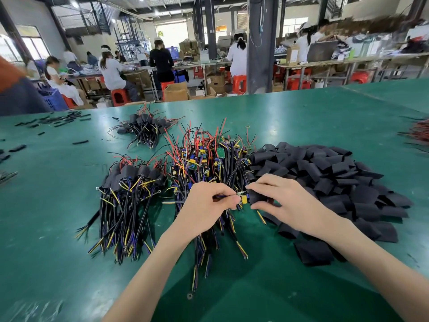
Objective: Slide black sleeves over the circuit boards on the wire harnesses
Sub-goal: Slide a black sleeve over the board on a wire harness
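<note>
Black sleeve (256, 196) is held against the end of a circuit board (241, 196) above a green table (69, 263) in a busy workshop.

The board's wires are pinched between the thumb and curled fingers of the left hand (206, 206), while the sleeve is gripped between the thumb and bent fingertips of the right hand (286, 203); its mouth is seen touching the board's yellow part, with most of the board uncovered. A heap of loose sleeves (336, 182) is spread just beside the right hand, and a pile of bare harnesses (209, 159) with red, yellow and blue wires is heaped behind both hands. One sleeved bundle (130, 182) is laid to the left, a second bundle (144, 129) farther back. Seated workers (111, 73) on red stools (119, 96) are seen at benches beyond.
</note>
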